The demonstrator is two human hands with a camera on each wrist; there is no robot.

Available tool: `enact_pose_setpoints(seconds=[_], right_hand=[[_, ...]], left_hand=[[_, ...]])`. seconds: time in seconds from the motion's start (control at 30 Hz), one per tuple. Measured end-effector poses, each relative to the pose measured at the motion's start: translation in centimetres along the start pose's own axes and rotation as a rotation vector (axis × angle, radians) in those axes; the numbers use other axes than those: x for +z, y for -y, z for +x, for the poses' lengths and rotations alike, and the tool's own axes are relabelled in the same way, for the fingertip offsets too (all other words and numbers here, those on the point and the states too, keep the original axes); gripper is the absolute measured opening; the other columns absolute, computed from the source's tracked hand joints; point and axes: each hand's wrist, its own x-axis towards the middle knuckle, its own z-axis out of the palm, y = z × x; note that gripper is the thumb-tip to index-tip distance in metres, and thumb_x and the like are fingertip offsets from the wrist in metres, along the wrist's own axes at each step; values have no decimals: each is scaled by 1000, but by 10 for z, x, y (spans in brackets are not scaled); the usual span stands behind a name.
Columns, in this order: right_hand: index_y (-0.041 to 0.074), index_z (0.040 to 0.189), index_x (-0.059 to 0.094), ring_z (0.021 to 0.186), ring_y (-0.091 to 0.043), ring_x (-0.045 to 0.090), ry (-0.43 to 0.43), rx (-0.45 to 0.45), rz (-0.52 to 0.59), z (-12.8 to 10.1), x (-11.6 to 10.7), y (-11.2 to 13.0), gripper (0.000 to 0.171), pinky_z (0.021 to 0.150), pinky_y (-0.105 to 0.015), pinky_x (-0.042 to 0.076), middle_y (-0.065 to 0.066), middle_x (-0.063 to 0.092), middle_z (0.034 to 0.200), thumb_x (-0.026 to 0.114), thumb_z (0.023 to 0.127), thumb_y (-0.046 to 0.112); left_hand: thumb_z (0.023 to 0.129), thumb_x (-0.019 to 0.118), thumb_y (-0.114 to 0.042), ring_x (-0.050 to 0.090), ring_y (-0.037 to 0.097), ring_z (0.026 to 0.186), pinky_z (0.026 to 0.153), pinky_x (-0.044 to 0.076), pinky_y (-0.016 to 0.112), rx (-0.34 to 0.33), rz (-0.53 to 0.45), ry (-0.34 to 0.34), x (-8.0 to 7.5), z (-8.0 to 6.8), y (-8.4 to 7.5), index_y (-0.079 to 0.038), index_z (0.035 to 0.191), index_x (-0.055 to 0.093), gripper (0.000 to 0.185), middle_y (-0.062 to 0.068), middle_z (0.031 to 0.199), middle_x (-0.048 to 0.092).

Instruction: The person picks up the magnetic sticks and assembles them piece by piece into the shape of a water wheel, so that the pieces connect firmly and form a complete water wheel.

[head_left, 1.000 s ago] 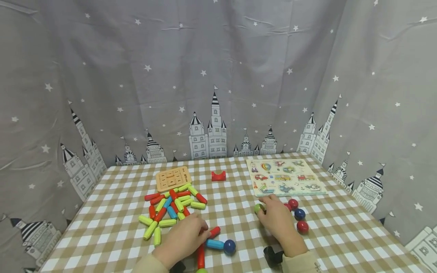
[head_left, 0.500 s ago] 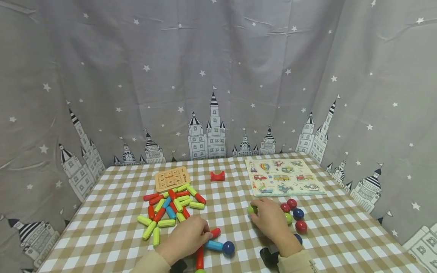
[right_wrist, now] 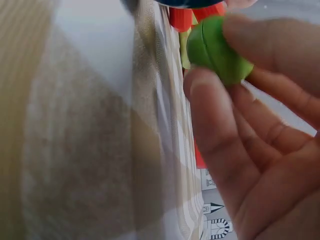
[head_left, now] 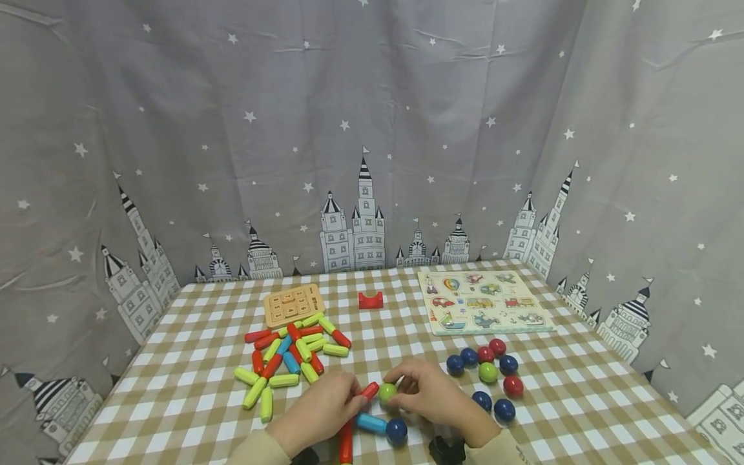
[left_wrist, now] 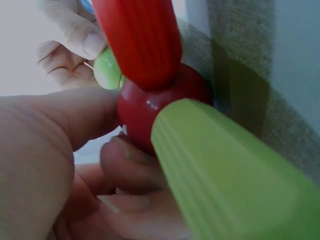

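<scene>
Green ball [head_left: 387,392] is now sitting left of its place half a second earlier: the right hand [head_left: 433,395] is bringing it from in front of the picture puzzle board [head_left: 485,302] to the middle of the table [head_left: 401,342], just beside the left hand [head_left: 320,408]. Right hand is pinching the ball between thumb and fingers, and the right-wrist view is showing its rounded, grooved surface. Left hand is staying near its earlier place; its thumb and fingers are gripping a dark red ball [left_wrist: 165,107], with a red rod [left_wrist: 142,42] and a light-green rod [left_wrist: 225,170] appearing to join it. Green ball is lying just beyond the end of a short red rod [head_left: 370,391] in the head view; contact cannot be told. Nearer the person, a blue rod [head_left: 371,423] is ending in a blue ball [head_left: 397,431]. Loose balls [head_left: 487,372], blue, red and green, are lying to the right of the right hand. Loose rods [head_left: 292,363] are lying heaped beyond the left hand, in front of a wooden number board [head_left: 293,305]. Farther back, a red notched block [head_left: 371,300] is standing between the two boards.
</scene>
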Motion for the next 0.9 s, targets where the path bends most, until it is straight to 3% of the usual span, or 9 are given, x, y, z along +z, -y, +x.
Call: enact_pose_setpoints(seconds=[0.17,0.3,0.47,0.63,0.7,0.83,0.9], right_hand=[[17,112,75,85,-6,66,-49,34,19,1,0,1,23,71,-23,54,4,72,104,81,90,20],[15,115,74,89,-7,66,-41,48,17,2,-2,2,24,75,-24,54,4,72,109,79,92,20],[13,116,74,84,-9,68,-14,84,43,2,0,2,25,67,-25,54,2,72,106,79,91,18],[10,118,74,79,-9,67,-18,131,22,0,0,2,28,61,-24,53,-1,72,101,79,91,18],[9,117,74,78,-8,64,-97,135,-60,-2,-5,3,27,62,-24,52,1,72,100,78,92,18],[10,111,77,75,-8,59,-366,182,-206,-7,-26,3,22,63,-23,49,4,71,95,78,89,13],[10,110,77,74,-8,59,-460,228,-251,-11,-38,-1,21,65,-25,49,2,72,94,78,88,11]], left_hand=[[97,72,-28,50,5,66,57,44,22,21,7,-6,1,-1,-1,-17,85,70,17,-8,74,56],[98,72,-29,49,4,66,57,43,23,37,-11,2,0,-4,-4,-17,88,70,16,-9,76,56],[95,74,-30,50,4,66,58,44,23,13,12,4,-1,-9,-7,-16,90,71,15,-10,75,57],[92,77,-33,48,7,68,59,42,24,-12,107,-9,-4,-16,-9,-19,90,73,15,-9,76,55],[93,77,-32,47,6,68,60,42,24,9,122,-15,-5,-19,-10,-20,91,74,13,-10,76,54],[93,77,-27,48,4,68,62,43,22,52,90,-4,-5,-22,-9,-19,95,78,8,-11,77,55],[93,77,-26,48,3,69,63,43,22,61,80,3,-5,-21,-8,-18,97,79,9,-12,78,56]])
